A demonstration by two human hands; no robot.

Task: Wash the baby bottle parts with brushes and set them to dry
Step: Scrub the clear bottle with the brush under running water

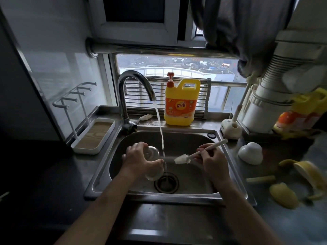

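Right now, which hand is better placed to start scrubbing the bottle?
Right. The right hand grips the brush, bristles aimed at the bottle; the left hand is occupied holding that bottle over the sink.

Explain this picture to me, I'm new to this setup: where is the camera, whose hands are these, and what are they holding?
No machine here: a person works with bare hands, and the single picture comes from a camera worn on the head, looking down. The left hand grips a clear bottle over the sink; the right hand holds a white brush, its bristles outside the bottle, beside the water running from the tap. Behind the sink stands a yellow soap jug. A drying rack stands on the left; a white cap lies on the counter on the right.
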